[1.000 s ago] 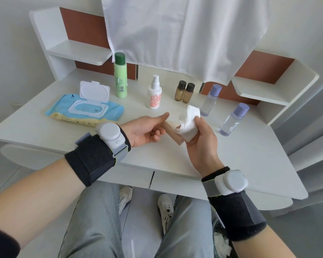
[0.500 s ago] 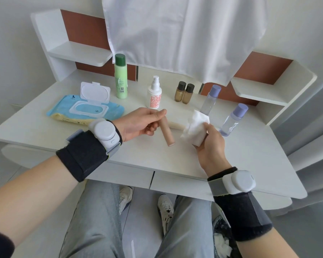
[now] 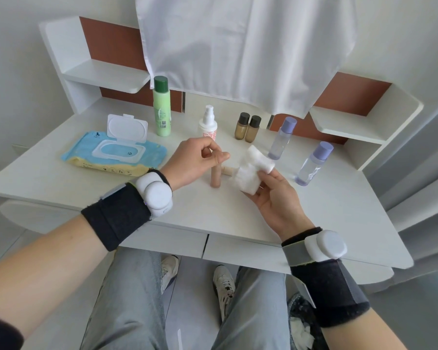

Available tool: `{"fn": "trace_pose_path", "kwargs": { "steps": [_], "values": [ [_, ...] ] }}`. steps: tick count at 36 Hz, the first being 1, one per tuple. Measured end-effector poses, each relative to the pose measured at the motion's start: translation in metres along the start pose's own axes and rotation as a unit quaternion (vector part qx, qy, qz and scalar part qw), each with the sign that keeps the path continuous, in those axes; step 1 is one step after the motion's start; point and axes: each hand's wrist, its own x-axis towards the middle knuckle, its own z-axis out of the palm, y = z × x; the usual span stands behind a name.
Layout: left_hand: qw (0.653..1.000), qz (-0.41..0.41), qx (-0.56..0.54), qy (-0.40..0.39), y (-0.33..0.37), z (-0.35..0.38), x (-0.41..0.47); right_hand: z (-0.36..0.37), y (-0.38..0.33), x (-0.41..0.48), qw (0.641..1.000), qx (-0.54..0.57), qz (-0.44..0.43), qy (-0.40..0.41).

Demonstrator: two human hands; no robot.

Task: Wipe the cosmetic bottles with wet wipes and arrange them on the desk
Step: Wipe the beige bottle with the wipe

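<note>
Tube [image 3: 216, 176] now upright on desk [image 3: 314, 210], pinched atop by left hand [image 3: 190, 162]; wipe [image 3: 250, 173] clutched in right hand [image 3: 276, 198].

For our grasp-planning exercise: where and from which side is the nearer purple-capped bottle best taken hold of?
Probably round the clear, straight body of the nearer purple-capped bottle, below the cap, coming from the near side. It stands upright and apart from the rest, with no other bottle in front of it.

White cloth [image 3: 238, 46] — side shelves [image 3: 104, 72]
</note>
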Motion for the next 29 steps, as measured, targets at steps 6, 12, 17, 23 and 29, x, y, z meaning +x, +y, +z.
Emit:
{"fn": "trace_pose_path", "kwargs": {
  "steps": [6, 12, 17, 23, 29],
  "values": [
    [1.000, -0.001, 0.005, -0.002, 0.001, -0.002, 0.002, 0.001, -0.003, 0.000, 0.999, -0.044, -0.008, 0.001],
    [1.000, 0.006, -0.007, 0.007, 0.000, -0.004, 0.004, 0.003, -0.008, -0.003, 1.000, 0.002, 0.000, -0.021],
    [1.000, 0.003, -0.011, 0.012, 0.003, -0.005, 0.006, 0.003, -0.010, -0.003, 0.999, -0.035, -0.004, 0.015],
    [0.999, -0.006, -0.012, 0.030, 0.009, -0.004, 0.009, 0.000, -0.002, -0.002, 0.978, -0.188, -0.084, 0.021],
    [0.998, -0.019, -0.063, 0.005, 0.011, -0.004, 0.008, 0.001, -0.003, 0.001, 0.959, -0.236, -0.124, 0.092]
  ]
}}
